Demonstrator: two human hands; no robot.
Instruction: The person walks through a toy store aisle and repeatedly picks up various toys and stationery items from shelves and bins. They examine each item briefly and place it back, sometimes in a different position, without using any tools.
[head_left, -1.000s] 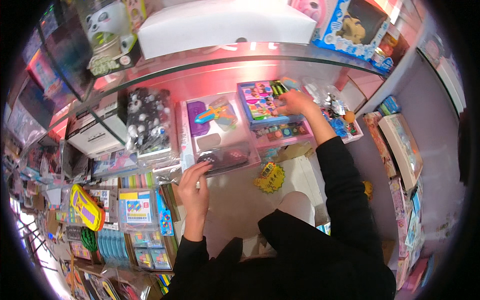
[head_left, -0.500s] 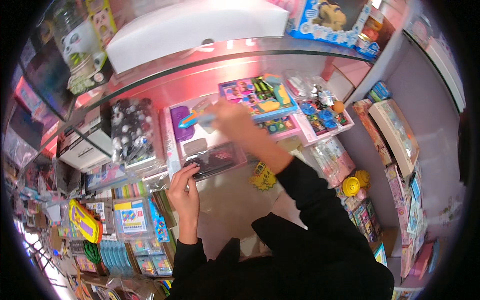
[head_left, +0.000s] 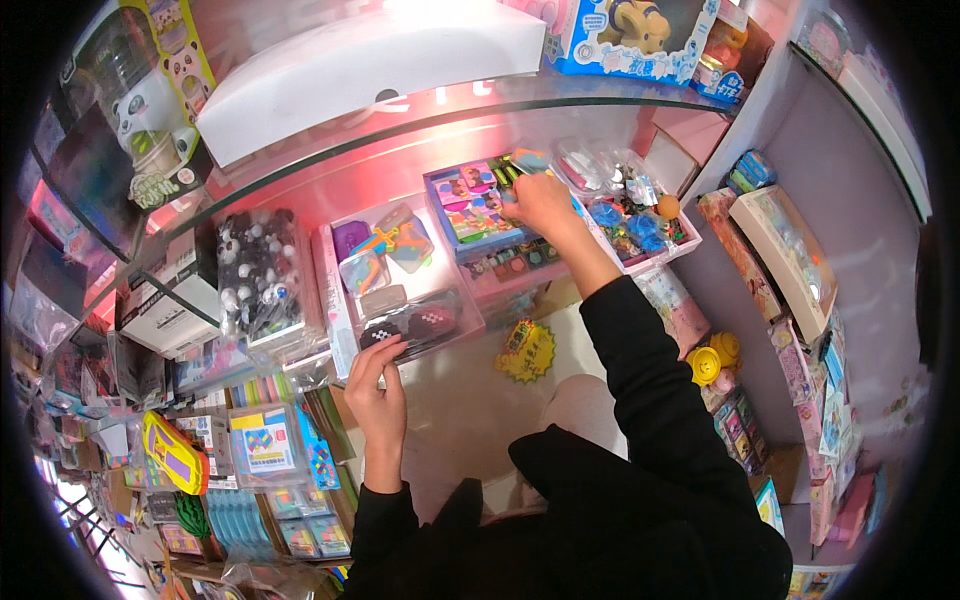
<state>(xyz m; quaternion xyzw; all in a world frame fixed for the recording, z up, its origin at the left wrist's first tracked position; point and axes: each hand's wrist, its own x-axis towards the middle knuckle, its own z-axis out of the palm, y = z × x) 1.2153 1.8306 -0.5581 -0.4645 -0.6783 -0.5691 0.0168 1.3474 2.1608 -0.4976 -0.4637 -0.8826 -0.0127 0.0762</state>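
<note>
My left hand (head_left: 378,400) has its fingers bent over the front edge of a pale shallow tray (head_left: 472,326), gripping it beside a dark checkered item (head_left: 379,333). Next to that lies a reddish checkered item (head_left: 432,320) under clear plastic. Farther back in this tray are a purple packet (head_left: 350,238) and several clear packets with orange and blue pieces (head_left: 408,245). To the right, my right hand (head_left: 545,205) reaches into a blue-edged box (head_left: 447,226) of small colourful goods. Its fingers are bent downward; their tips, and anything between them, are hidden.
A glass shelf edge (head_left: 400,122) crosses above the trays, bearing a long white box (head_left: 370,75). Left stands a clear bag of black and white balls (head_left: 258,270). A box of mixed trinkets (head_left: 690,240) is at right. A yellow starburst sign (head_left: 527,350) hangs below.
My right hand has moved right, from above the pale tray to the blue-edged box. The clear packets it was covering now show in the tray. My left hand stays at the tray's front edge.
</note>
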